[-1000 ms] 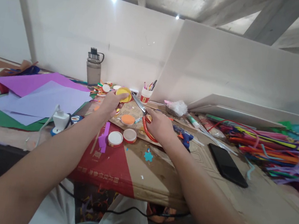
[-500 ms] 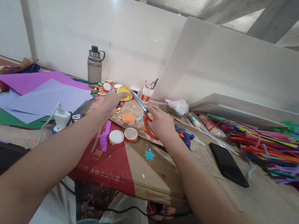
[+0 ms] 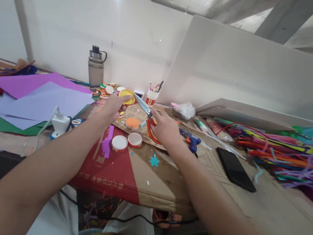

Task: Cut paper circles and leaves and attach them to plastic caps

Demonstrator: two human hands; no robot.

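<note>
Pinched in my left hand (image 3: pixel 114 106) is a round yellow disc (image 3: pixel 125 92), held up over the table with my thumb across its face. My right hand (image 3: pixel 163 127) grips scissors (image 3: pixel 143 104) by their red-orange handles, and the blades point up and left with the tips at the disc's right edge. Whether the blades touch the disc, I cannot tell. Below my hands lie an orange disc (image 3: pixel 132 122) and two white round pieces with red rims, the left one (image 3: pixel 119 142) and the right one (image 3: pixel 135 140). A blue flower-shaped cutout (image 3: pixel 154 160) lies nearer me.
Purple and lilac sheets (image 3: pixel 42 100) lie left, beside a white plug (image 3: pixel 60 122). A water bottle (image 3: pixel 95 69) and a cup of pens (image 3: pixel 152 95) stand at the back. To the right are a blue glue gun (image 3: pixel 194 143), a black phone (image 3: pixel 235 168) and colourful pipe cleaners (image 3: pixel 282 154).
The whole view has shifted slightly, moving things a little left in the picture. Both hands keep their holds; the scissor blades look closer together, with their tips still by the disc.
</note>
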